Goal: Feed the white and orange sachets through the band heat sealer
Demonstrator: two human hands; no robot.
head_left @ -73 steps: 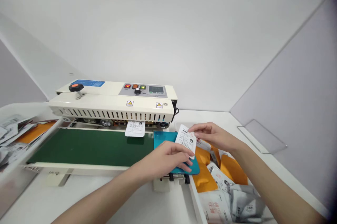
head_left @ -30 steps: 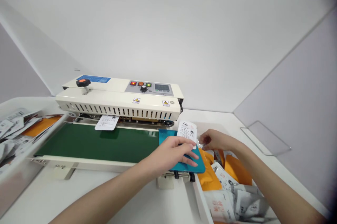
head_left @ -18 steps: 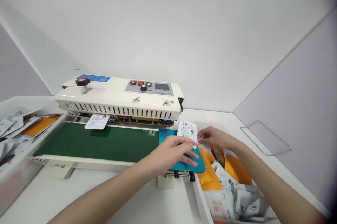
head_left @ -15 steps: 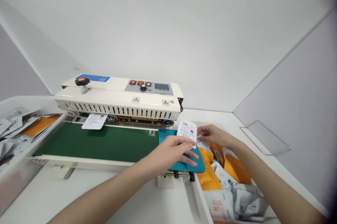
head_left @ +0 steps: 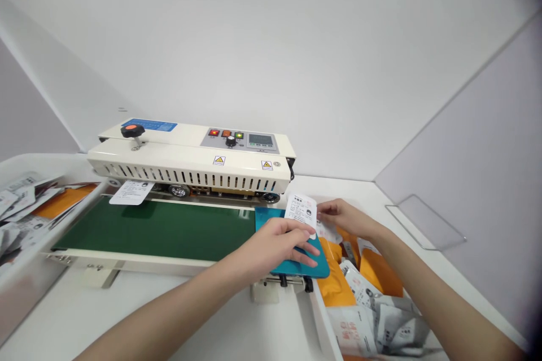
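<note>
A small white printed packet [head_left: 301,211] stands tilted over the blue plate [head_left: 319,265] at the right end of the machine. My left hand [head_left: 288,242] has its thumb and forefinger on the packet's lower edge, other fingers spread over the plate. My right hand [head_left: 339,217] is at the packet's right edge, fingers bent together, their tips partly hidden. Another white packet [head_left: 131,192] sticks out from under the left part of the sealing machine [head_left: 190,160], above the green belt [head_left: 169,228].
A white bin [head_left: 324,327] with several orange and white packets stands at the right. Another bin [head_left: 42,160] of packets is at the left. A wire frame [head_left: 427,222] is by the right wall.
The packet under the machine has travelled left along the belt. My right hand has shifted very slightly; my left hand has stayed in place with the other packet.
</note>
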